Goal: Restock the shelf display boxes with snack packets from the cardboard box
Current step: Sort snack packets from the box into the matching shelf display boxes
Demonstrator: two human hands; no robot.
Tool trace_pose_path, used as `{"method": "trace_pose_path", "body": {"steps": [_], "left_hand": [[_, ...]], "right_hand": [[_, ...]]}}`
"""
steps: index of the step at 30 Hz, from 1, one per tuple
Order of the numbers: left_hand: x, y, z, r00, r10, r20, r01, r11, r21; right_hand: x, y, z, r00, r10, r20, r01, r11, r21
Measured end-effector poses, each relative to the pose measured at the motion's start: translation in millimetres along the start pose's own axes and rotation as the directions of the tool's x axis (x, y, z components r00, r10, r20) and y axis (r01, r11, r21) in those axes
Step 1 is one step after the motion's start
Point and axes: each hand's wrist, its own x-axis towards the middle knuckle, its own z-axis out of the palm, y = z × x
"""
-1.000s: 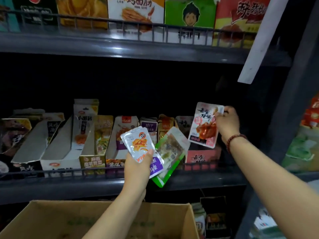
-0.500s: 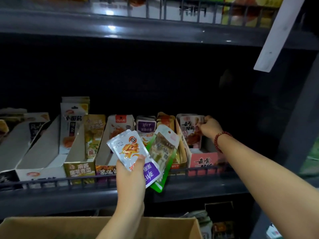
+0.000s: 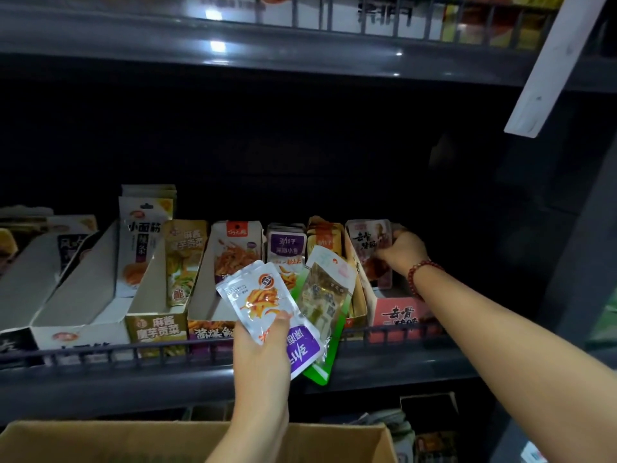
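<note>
Nearest me sits the cardboard box (image 3: 187,441), and just above it my left hand (image 3: 258,357) clamps a fanned bunch of packets, a white and purple packet (image 3: 267,307) in front and a green-edged packet (image 3: 325,297) behind. Farther in, my right hand (image 3: 402,250) pinches a pink packet (image 3: 369,243) standing in the red display box (image 3: 399,315) on the shelf (image 3: 384,372). If I let go too early it may tip forward, and my loose fan could slip.
</note>
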Motion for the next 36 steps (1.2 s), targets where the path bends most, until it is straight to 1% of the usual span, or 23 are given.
{"method": "trace_pose_path", "body": {"steps": [4, 8, 10, 12, 15, 18, 20, 22, 23, 24, 26, 27, 28, 29, 30, 32, 34, 35, 36], "left_hand": [[-1, 1, -2, 1.000, -0.005, 0.005, 0.005, 1.000, -0.003], [-9, 8, -4, 0.999, -0.034, 0.019, 0.035, 0.999, -0.040], [-16, 13, -6, 0.998, -0.048, 0.041, 0.050, 0.997, -0.064], [-25, 20, -10, 0.996, -0.061, 0.062, 0.066, 0.995, -0.077], [-39, 32, -19, 0.992, -0.094, 0.085, 0.105, 0.987, -0.123], [-52, 46, -34, 0.987, -0.114, 0.112, 0.128, 0.983, -0.132], [-58, 54, -50, 0.986, -0.118, 0.114, 0.132, 0.983, -0.128], [-64, 63, -66, 0.986, -0.118, 0.116, 0.132, 0.983, -0.128], [-66, 68, -75, 0.987, -0.114, 0.113, 0.128, 0.983, -0.129], [-69, 73, -83, 0.988, -0.106, 0.113, 0.121, 0.984, -0.130], [-73, 81, -101, 0.991, -0.078, 0.105, 0.090, 0.989, -0.120], [-74, 84, -110, 0.993, -0.063, 0.100, 0.074, 0.992, -0.107], [-75, 87, -119, 0.995, -0.047, 0.094, 0.055, 0.994, -0.090], [-76, 90, -127, 0.996, -0.027, 0.085, 0.033, 0.997, -0.068], [-76, 93, -135, 0.998, -0.001, 0.068, 0.004, 0.999, -0.043], [-72, 97, -149, 0.998, 0.067, -0.011, -0.066, 0.997, 0.032], [-65, 102, -162, 0.979, 0.172, -0.107, -0.151, 0.971, 0.183], [-61, 104, -167, 0.966, 0.219, -0.138, -0.178, 0.949, 0.261], [-58, 108, -172, 0.957, 0.246, -0.152, -0.191, 0.933, 0.303]], "right_hand": [[-13, -4, -11, 0.999, -0.026, -0.018, 0.028, 0.994, 0.102], [-38, -10, -25, 0.993, -0.104, -0.054, 0.112, 0.977, 0.183], [-53, -14, -30, 0.989, -0.148, -0.009, 0.147, 0.969, 0.200], [-73, -21, -37, 0.981, -0.181, 0.074, 0.158, 0.958, 0.241], [-106, -36, -45, 0.957, -0.214, 0.197, 0.143, 0.937, 0.320], [-134, -51, -50, 0.918, -0.213, 0.334, 0.058, 0.907, 0.417], [-149, -59, -52, 0.897, -0.183, 0.403, -0.042, 0.872, 0.488], [-162, -66, -50, 0.872, -0.135, 0.471, -0.206, 0.771, 0.602], [-170, -70, -48, 0.850, -0.118, 0.513, -0.280, 0.723, 0.631], [-180, -75, -46, 0.822, -0.115, 0.557, -0.328, 0.705, 0.629], [-201, -86, -39, 0.751, -0.148, 0.643, -0.361, 0.724, 0.588], [-212, -92, -34, 0.724, -0.167, 0.669, -0.358, 0.738, 0.572], [-221, -99, -30, 0.713, -0.178, 0.678, -0.350, 0.748, 0.564], [-228, -105, -25, 0.716, -0.187, 0.673, -0.334, 0.754, 0.565], [-236, -113, -21, 0.731, -0.192, 0.655, -0.309, 0.762, 0.569], [-247, -129, -13, 0.773, -0.200, 0.602, -0.242, 0.784, 0.572], [-258, -146, -5, 0.809, -0.227, 0.542, -0.159, 0.804, 0.574], [-263, -154, -1, 0.826, -0.252, 0.505, -0.097, 0.818, 0.568], [-268, -161, 3, 0.839, -0.280, 0.467, -0.025, 0.837, 0.547]]}}
